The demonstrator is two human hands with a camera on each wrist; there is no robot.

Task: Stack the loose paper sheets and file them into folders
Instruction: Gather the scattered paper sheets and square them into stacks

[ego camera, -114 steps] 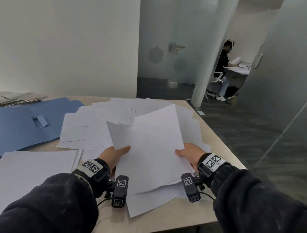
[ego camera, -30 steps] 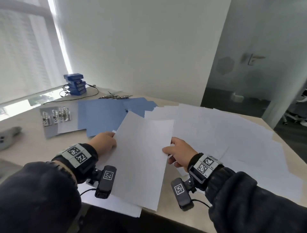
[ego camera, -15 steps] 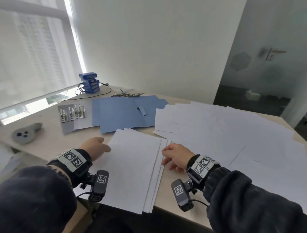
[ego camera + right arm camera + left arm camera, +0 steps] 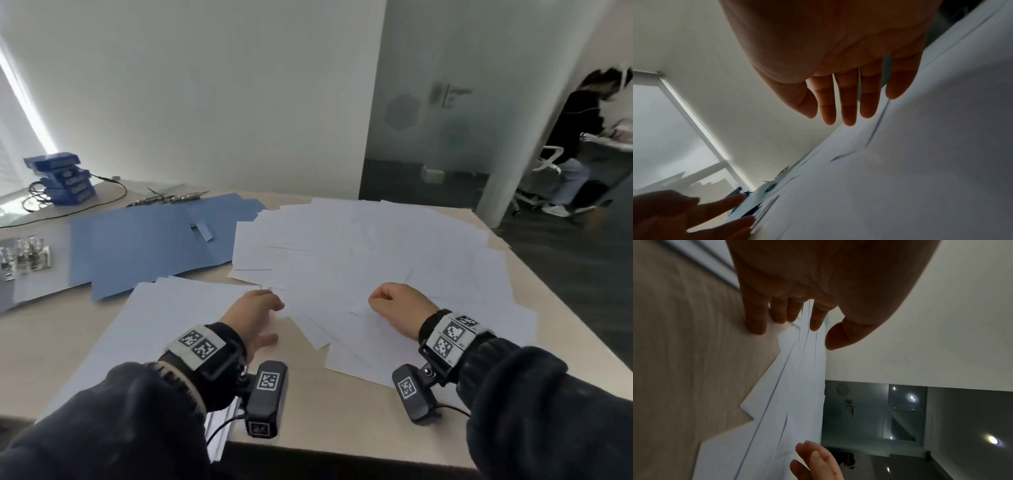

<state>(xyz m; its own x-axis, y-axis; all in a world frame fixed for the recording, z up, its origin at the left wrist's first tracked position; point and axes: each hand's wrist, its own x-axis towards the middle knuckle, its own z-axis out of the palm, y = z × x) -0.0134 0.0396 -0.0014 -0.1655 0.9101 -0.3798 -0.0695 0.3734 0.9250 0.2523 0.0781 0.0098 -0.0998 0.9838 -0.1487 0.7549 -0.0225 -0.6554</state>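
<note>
A squared pile of white sheets (image 4: 164, 329) lies at the table's near left, reaching over the front edge. Loose white sheets (image 4: 363, 253) fan out across the middle and right of the table. Blue folders (image 4: 147, 240) lie flat behind the pile. My left hand (image 4: 263, 317) is at the pile's right edge, where the loose sheets begin; its straight fingertips (image 4: 756, 327) touch the sheet edges and grip nothing. My right hand (image 4: 388, 299) hovers low over the loose sheets (image 4: 920, 162), its fingers (image 4: 849, 110) straight and holding nothing.
Metal fastener clips (image 4: 24, 260) lie on a grey sheet at the far left. Blue boxes (image 4: 61, 178) with a cable stand at the back left. The table's right edge (image 4: 561, 308) is close. Beyond a glass wall a person (image 4: 575, 137) sits at a desk.
Both hands have let go of the stacked sheets, which now lie on the pile, and have moved right onto the loose sheets. The view has swung right.
</note>
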